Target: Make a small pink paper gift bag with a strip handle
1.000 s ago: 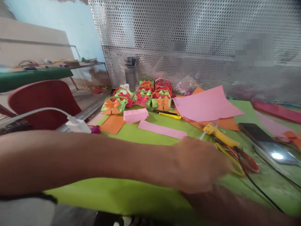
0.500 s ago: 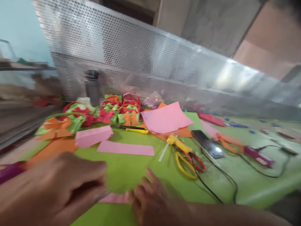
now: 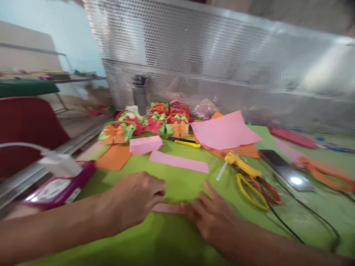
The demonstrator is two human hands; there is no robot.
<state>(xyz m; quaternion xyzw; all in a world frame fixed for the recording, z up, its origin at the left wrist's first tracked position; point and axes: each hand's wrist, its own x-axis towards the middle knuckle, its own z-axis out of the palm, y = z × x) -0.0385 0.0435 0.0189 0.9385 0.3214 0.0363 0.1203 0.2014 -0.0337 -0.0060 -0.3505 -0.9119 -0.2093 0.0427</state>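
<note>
Apparently, a narrow pink strip [image 3: 168, 208] is steadied near its ends on the green cover [image 3: 172, 244].
At far left, a white charger [image 3: 61, 165] is seated on a purple power strip [image 3: 59, 189], set at the side probably so that its cable stays off the work; an orange sheet [image 3: 113, 157] is laid next. The left hand [image 3: 137, 199] is curled at the strip's left end, but whether paper is pinched cannot be told through blur. Beyond, a folded pink piece [image 3: 145, 145] and a second pink strip [image 3: 179, 162] are laid presumably out of the fingers' way. The strip's right end is seemingly pinched by the right hand [image 3: 212, 214], index finger raised, perhaps for flatness. Farther right, a yellow glue gun [image 3: 244, 165], scissors [image 3: 252, 192] and a phone [image 3: 285, 170] are placed, the first two likely for easy reach.
</note>
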